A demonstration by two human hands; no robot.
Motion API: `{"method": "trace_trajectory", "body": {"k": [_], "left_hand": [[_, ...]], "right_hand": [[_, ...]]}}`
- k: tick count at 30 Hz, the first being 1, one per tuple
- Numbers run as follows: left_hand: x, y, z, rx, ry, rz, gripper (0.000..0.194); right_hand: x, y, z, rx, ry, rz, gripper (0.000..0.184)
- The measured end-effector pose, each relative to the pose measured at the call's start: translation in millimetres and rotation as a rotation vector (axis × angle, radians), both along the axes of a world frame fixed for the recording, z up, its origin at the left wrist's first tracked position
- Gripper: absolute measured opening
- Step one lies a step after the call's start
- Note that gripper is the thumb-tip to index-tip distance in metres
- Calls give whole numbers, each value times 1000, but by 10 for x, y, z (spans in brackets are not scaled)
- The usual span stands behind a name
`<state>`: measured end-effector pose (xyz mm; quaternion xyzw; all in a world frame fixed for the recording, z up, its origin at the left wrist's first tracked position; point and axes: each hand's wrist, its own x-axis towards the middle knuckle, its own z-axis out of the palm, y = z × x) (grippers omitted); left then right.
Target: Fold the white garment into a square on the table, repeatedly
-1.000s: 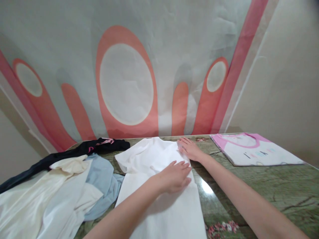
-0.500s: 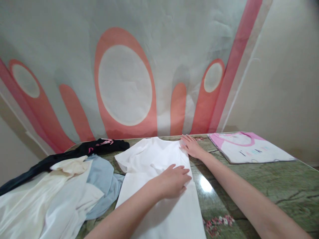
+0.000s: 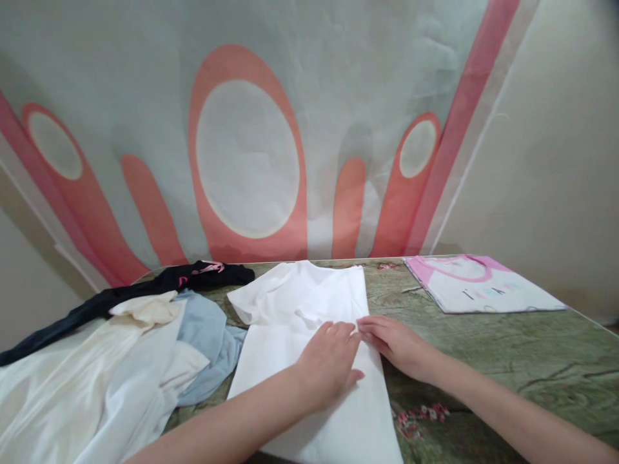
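A white T-shirt lies on the table with its neckline at the far end. Its right side is folded inward into a straight edge, while a short sleeve sticks out on the left. My left hand rests palm-down on the middle of the shirt, thumb apart from the slightly bent fingers. Close beside it, my right hand is at the shirt's right edge, fingertips closed on the fabric there. Small wrinkles show just beyond my left hand.
On the left is a loose heap with a cream garment, a light-blue garment and black clothing. A folded pink-and-white shirt lies at the far right of the wood-patterned table. A wall with a printed backing stands behind.
My right hand has come down from the shirt's far right corner to its edge beside my left hand. My left hand has stayed on the shirt, shifting slightly left.
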<state>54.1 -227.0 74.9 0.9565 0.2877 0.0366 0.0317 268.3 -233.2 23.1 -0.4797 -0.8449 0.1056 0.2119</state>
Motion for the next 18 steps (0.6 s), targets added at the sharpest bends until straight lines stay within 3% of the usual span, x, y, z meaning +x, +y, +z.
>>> {"method": "trace_trajectory", "body": {"k": [3, 6, 9, 12, 15, 18], "left_hand": [[-200, -160, -140, -27, -7, -1, 66], [-322, -240, -228, -87, 14, 34, 70], [-318, -283, -276, -130, 1, 49, 70], [-232, -355, -315, -156, -29, 84, 69], [-160, -437, -292, -239, -83, 103, 71], [-188, -413, -153, -391, -160, 46, 69]], "right_hand": [[40, -94, -33, -80, -36, 1, 42], [23, -133, -81, -132, -46, -48, 47], [-67, -167, -135, -120, -63, -73, 52], [-130, -205, -174, -100, -138, -11, 56], [-60, -227, -183, -94, -214, 24, 59], [126, -229, -171, -119, -255, 28, 61]]}}
